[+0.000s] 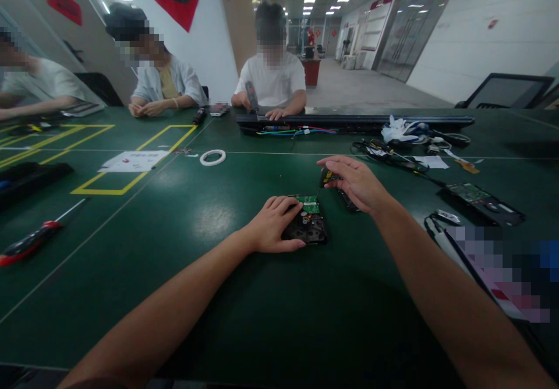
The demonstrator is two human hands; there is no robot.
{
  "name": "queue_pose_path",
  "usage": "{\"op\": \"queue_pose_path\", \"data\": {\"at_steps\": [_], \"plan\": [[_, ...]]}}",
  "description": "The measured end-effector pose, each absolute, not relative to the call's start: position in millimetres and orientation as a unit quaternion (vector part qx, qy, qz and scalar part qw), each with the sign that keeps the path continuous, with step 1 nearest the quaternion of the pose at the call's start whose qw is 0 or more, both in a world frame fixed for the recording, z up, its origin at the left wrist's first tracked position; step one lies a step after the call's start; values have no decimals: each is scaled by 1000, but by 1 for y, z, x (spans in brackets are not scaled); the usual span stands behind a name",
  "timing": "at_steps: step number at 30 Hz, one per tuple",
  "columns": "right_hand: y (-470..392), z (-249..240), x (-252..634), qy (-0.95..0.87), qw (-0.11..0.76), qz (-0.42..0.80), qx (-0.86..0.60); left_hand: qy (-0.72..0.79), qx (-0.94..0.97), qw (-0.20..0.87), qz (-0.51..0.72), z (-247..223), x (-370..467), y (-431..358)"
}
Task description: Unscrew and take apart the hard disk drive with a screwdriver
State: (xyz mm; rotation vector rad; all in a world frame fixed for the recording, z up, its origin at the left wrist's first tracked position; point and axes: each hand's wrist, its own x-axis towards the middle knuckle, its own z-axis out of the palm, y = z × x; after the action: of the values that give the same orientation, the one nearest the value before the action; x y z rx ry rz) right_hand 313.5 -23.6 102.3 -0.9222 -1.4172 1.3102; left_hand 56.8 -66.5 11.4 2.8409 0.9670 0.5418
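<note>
A hard drive (312,229) with a green circuit board lies flat on the green table (244,319), board side up. Across its left side rests my left hand (275,226), fingers spread and thumb along the near edge. My right hand (356,182) grips a small screwdriver (325,176) with a black and yellow handle. The shaft points down at the far right corner of the circuit board; whether the tip sits in a screw is too small to tell. Just right of the drive, a second dark drive (348,200) is partly hidden under my right hand.
A third drive (483,202) lies at the right near cables (393,159) and white gloves (404,130). A red-black screwdriver (39,237) is on the left, a tape roll (212,157) farther back. Beyond a long black housing (349,122) sits a person (273,74); two others sit left.
</note>
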Motion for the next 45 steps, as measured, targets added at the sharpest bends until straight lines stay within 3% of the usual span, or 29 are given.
{"op": "queue_pose_path", "data": {"at_steps": [35, 45], "plan": [[-16, 92, 313, -546, 473, 595, -353, 317, 930, 52, 177, 12, 57, -67], [-21, 98, 314, -593, 469, 539, -372, 316, 930, 55, 180, 12, 57, -67]]}}
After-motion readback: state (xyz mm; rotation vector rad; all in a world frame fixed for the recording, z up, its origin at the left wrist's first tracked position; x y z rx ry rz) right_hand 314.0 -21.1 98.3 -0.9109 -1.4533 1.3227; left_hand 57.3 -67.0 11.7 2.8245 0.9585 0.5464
